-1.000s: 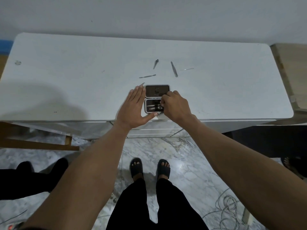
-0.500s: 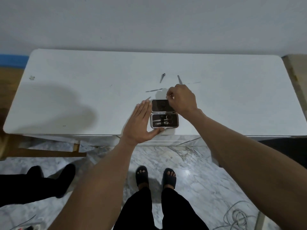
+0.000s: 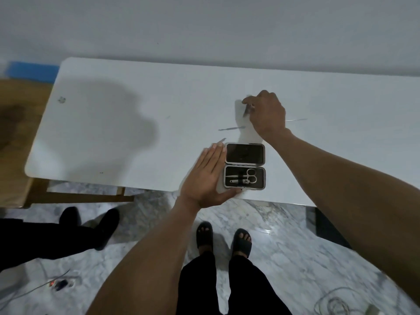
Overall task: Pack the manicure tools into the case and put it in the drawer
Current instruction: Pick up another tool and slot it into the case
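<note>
Our right hand [image 3: 268, 114] has left the open dark hinged case [image 3: 245, 165] and its fingers [image 3: 246, 100] now pinch a slim metal tool [image 3: 247, 111] beyond it; left hand [image 3: 208, 178] fingers lie flat together, bracing the case: another tool follows.

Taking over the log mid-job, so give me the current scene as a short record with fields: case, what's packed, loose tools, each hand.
case: open case lying flat near the front edge of the white table
packed: scissors and nail clippers in the near half; far half looks empty
loose tools: flat tool beyond the case, thin pick right of the wrist, a tip showing past the left fingertips
left hand: flat and open against the case's left side
right hand: pinching a slim tool at the far side
drawer: not in view
</note>
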### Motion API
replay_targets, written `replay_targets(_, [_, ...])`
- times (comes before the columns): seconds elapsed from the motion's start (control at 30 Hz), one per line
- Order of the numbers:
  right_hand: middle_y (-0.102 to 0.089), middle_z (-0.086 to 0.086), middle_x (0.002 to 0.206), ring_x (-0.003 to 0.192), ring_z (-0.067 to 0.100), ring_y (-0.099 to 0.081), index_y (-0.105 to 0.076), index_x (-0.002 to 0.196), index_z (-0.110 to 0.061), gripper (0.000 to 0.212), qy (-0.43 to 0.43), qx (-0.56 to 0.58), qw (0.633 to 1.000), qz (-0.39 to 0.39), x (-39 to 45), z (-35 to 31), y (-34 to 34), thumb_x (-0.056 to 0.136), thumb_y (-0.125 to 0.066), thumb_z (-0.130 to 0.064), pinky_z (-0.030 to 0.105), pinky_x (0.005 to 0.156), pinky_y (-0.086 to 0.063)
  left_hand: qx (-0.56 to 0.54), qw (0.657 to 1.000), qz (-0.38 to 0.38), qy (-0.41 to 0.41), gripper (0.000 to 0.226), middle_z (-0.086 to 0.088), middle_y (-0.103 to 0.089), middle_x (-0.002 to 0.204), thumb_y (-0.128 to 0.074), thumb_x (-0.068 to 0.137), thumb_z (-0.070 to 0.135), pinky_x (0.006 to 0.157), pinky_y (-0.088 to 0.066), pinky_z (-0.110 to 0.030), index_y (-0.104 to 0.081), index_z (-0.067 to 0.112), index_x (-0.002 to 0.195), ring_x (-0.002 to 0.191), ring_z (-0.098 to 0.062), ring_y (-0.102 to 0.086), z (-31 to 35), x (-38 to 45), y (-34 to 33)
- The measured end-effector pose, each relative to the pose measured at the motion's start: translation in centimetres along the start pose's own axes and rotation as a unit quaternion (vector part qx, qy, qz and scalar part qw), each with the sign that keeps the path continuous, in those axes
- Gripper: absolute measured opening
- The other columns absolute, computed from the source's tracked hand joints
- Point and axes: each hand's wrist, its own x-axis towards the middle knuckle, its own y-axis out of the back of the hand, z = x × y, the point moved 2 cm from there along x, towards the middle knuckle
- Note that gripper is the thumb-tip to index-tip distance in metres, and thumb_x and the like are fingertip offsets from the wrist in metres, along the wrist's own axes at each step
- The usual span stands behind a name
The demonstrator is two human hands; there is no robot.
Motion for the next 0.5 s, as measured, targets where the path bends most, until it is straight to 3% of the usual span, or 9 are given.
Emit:
replay_targets(0.3, [-0.058,0.010,0.108,0.110,0.031,-0.048,-0.072,0.104,-0.022,0.021,0.041,-0.047,0.998,-0.017,0.3,0.3,0.4,0.093,-0.056,-0.014,0.037,0.067,-0.050,-0.005,1.000,0.003,0.000,0.112,-0.023,-0.023,0.172,-0.061,0.092,0.073,0.131,-0.022,-0.054,-0.027,-0.008,0.161,0.162,-0.034,-0.019,0.1,0.0,0.1])
replay_targets(0.5, [-0.067,0.008,0.094,0.095,0.031,-0.059,-0.068,0.105,-0.022,0.018,0.039,-0.015,0.999,-0.010,-1.4,0.7,1.0,0.094,-0.055,-0.016,0.033,0.066,-0.044,0.006,1.000,-0.011,0.007,0.114,-0.020,-0.020,0.174,-0.056,0.092,0.077,0.132,-0.021,-0.052,-0.024,-0.006,0.163,0.163,-0.031,-0.017,0.2,0.1,0.2])
